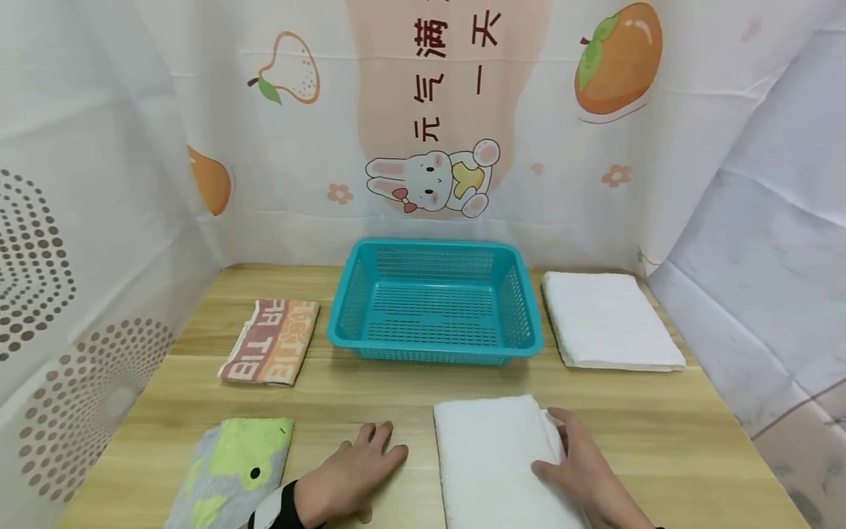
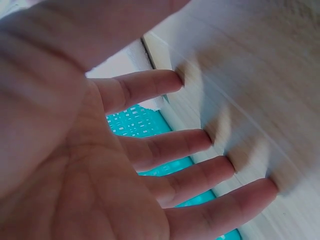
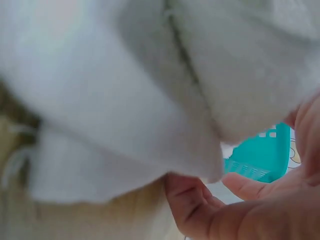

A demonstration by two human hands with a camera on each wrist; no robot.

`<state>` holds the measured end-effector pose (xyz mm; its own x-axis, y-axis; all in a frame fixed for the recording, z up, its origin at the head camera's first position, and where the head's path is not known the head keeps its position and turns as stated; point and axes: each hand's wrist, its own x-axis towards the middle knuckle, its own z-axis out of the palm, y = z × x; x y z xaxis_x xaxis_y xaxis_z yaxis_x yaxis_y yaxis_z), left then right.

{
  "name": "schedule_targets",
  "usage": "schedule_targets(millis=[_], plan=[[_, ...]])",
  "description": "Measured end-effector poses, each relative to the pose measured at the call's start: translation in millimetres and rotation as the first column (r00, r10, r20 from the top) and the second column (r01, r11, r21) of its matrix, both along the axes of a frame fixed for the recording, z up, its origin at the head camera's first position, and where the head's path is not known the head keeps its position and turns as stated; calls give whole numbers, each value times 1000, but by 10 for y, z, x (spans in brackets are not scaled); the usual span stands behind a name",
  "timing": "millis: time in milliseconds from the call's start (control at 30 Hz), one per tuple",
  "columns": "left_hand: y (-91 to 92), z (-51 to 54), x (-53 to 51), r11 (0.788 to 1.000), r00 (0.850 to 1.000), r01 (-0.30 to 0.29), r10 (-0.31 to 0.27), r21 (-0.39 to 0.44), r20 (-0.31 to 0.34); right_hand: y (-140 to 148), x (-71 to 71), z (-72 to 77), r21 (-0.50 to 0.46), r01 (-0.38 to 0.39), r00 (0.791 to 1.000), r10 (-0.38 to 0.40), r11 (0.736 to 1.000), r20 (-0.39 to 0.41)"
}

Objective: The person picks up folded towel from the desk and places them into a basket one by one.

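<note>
A folded white towel (image 1: 492, 459) lies at the front of the table, right of centre. My right hand (image 1: 581, 466) grips its right edge, thumb on top and fingers at the side. Close up in the right wrist view, the towel's folded layers (image 3: 125, 120) hang over the fingers (image 3: 192, 207), which hold the edge from below. To the left of this towel, my left hand (image 1: 350, 474) has its fingers spread and holds nothing. In the left wrist view its fingertips (image 2: 200, 137) touch the wooden tabletop.
A turquoise plastic basket (image 1: 432, 353) stands at the back centre. Another folded white towel (image 1: 611, 319) lies to its right, and a red-and-orange lettered towel (image 1: 271, 342) to its left. A grey-and-green towel (image 1: 247, 455) is beside my left wrist. A printed curtain (image 1: 291, 162) borders the table's back.
</note>
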<state>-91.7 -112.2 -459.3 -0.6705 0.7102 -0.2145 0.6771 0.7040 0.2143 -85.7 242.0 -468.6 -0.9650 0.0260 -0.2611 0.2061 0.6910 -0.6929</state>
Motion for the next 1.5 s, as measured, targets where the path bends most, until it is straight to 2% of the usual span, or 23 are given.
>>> schedule_targets(millis=[133,500,633,733,900,1000,1067,1133,1233,1300,1400,1500], plan=[[11,10,-6,1000,1000,-2,2,-4,23,-7,11,-6,-28,6,1000,-5,1000,22],[-12,30,-18,1000,1000,3,-2,-21,11,-62,11,-8,-173,79,996,-69,982,60],[27,33,-49,1000,1000,-11,11,11,6,-45,-1,21,-197,124,990,-109,973,85],[49,29,-78,998,999,-43,43,53,13,-54,0,30,-210,167,983,-146,963,113],[10,11,-95,980,989,-131,118,151,91,-110,16,-7,-249,178,979,-147,952,138],[11,13,-121,960,978,-169,135,222,160,-117,19,-17,-276,196,977,-163,941,138],[19,16,-126,942,965,-200,142,270,219,-124,30,-25,-298,210,974,-174,931,143],[34,23,-142,919,946,-230,134,319,296,-121,37,-23,-310,213,974,-177,926,141],[45,31,-157,883,896,-284,106,373,430,-112,48,-4,-324,217,972,-175,921,154],[44,32,-157,861,851,-325,85,392,519,-105,55,7,-336,215,972,-167,917,167],[51,11,-168,821,787,-374,35,431,616,-85,55,6,-362,176,976,-116,915,182],[43,-10,-182,777,709,-451,15,438,705,-70,48,3,-385,120,982,-54,915,179]])
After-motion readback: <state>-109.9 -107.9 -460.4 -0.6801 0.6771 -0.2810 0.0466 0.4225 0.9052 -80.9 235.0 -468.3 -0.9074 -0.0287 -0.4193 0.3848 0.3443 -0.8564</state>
